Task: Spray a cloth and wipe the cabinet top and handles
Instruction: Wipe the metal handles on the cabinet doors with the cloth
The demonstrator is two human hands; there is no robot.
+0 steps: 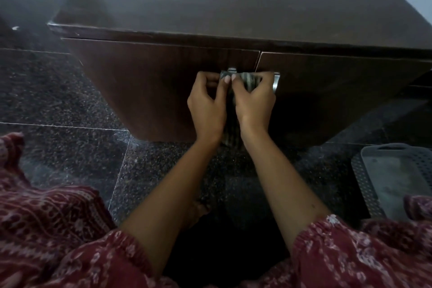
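A low dark brown cabinet point(233, 7) with two doors stands in front of me. A striped grey-green cloth point(251, 80) is bunched at the seam between the doors and hangs down between my wrists. My left hand point(207, 103) pinches the cloth's left part over the left door's metal handle point(232, 69), which is mostly hidden. My right hand point(254, 100) grips the cloth beside the right door's metal handle point(276, 83), whose right end shows. The thumbs of both hands nearly touch. No spray bottle is in view.
A grey perforated plastic basket point(364, 170) sits on the dark speckled tile floor point(70, 105) at the right. My knees in red patterned fabric fill the lower corners. A bare foot shows under my left forearm.
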